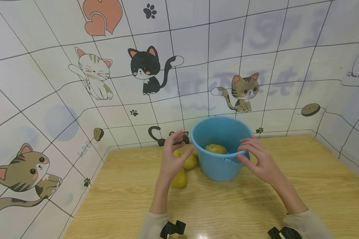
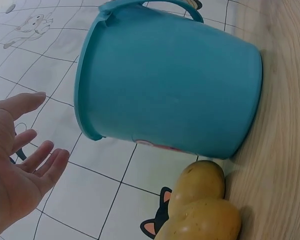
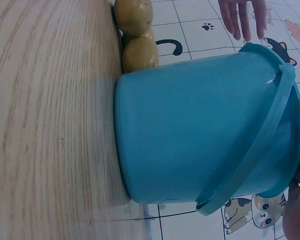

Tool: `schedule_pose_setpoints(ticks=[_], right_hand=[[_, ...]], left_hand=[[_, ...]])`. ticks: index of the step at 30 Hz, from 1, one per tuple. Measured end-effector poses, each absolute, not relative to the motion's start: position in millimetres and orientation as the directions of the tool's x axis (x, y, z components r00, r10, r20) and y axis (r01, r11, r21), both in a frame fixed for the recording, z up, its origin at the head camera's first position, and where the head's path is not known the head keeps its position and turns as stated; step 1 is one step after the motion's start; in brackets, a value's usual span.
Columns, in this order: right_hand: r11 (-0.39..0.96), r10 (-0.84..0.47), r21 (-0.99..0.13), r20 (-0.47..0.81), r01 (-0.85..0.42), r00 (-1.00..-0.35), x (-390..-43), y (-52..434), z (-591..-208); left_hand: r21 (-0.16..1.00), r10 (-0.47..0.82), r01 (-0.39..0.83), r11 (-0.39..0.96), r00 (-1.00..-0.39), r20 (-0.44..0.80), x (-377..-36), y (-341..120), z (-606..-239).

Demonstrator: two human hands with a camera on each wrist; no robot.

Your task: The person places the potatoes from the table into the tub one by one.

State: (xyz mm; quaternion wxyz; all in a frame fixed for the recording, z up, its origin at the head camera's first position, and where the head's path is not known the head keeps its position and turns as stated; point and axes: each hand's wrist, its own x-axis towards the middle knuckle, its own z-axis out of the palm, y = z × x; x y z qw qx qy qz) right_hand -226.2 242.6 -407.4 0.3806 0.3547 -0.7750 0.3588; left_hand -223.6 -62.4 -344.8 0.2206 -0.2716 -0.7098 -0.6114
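Note:
A light blue bucket (image 1: 219,166) stands upright on the wooden table, its handle hanging down on the near right side. Inside lies a smooth yellow fruit (image 1: 216,149), its kind unclear. My right hand (image 1: 261,162) holds the bucket's right rim, fingers over the edge and thumb lower at the near side. My left hand (image 1: 172,161) is raised left of the bucket, apart from it, with fingers spread and nothing held. Behind and below that hand are more yellow fruits (image 1: 179,179), partly hidden by it. The left wrist view shows yellow fruits (image 2: 202,220) close beside the bucket (image 2: 165,80).
The wooden tabletop (image 1: 299,172) meets a white wall (image 1: 191,43) at the back, printed with grid lines and cartoon cats. Another printed wall (image 1: 24,132) rises on the left, and one more on the right. Both wrists wear black devices (image 1: 173,229).

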Motion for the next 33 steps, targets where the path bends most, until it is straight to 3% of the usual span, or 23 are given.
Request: schedule_pose_setpoints(ticks=[14,21,33], right_hand=[[0.487,-0.272,-0.287,0.848,-0.825,-0.456,-226,242,-408],[0.494,-0.276,-0.318,0.825,-0.809,-0.493,-224,244,-409],[0.494,-0.28,-0.333,0.813,-0.803,-0.51,-223,244,-408]], left_hand=[[0.781,0.092,0.59,0.202,-0.806,0.585,-229,-87,-353],[0.808,0.056,0.54,0.236,-0.837,0.544,-264,-103,-391],[0.88,-0.008,0.418,0.226,-0.902,0.431,-276,-119,-412]])
